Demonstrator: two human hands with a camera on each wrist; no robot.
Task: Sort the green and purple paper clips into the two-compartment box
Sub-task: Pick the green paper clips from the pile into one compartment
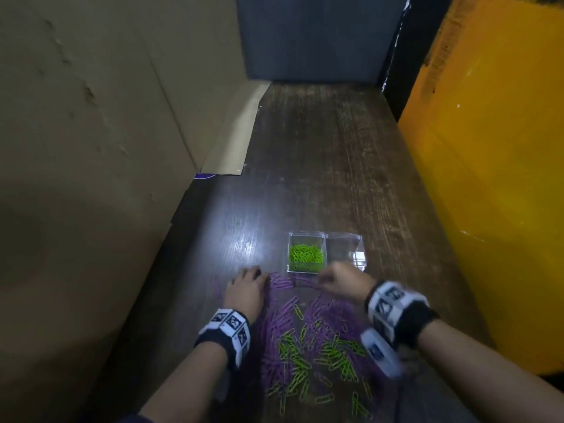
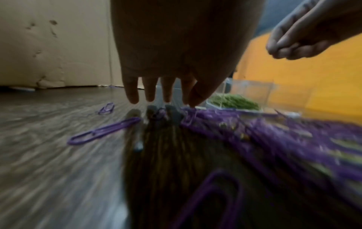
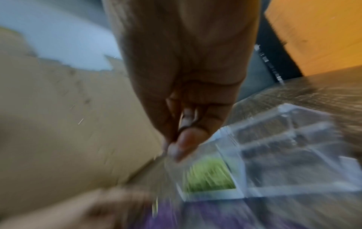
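A clear two-compartment box (image 1: 362, 254) stands on the dark wooden table. Its left compartment holds green paper clips (image 1: 306, 254); the right one shows only bare floor (image 1: 343, 247). In front of it lies a mixed pile of purple and green clips (image 1: 305, 337). My left hand (image 1: 245, 288) lies flat at the pile's left edge, and its straight fingers (image 2: 149, 91) touch the table beside purple clips (image 2: 274, 136). My right hand (image 1: 338, 280) hovers just before the box with bunched fingertips (image 2: 278, 46). In the blurred right wrist view the thumb (image 3: 186, 142) pinches a thin dark loop that looks like a purple clip.
A cardboard wall (image 1: 91, 117) runs along the left, with a flap (image 1: 232, 141) lying on the table. A yellow panel (image 1: 488, 148) bounds the right and a dark panel (image 1: 305, 35) closes the back. A loose purple clip (image 2: 103, 131) lies left of the pile.
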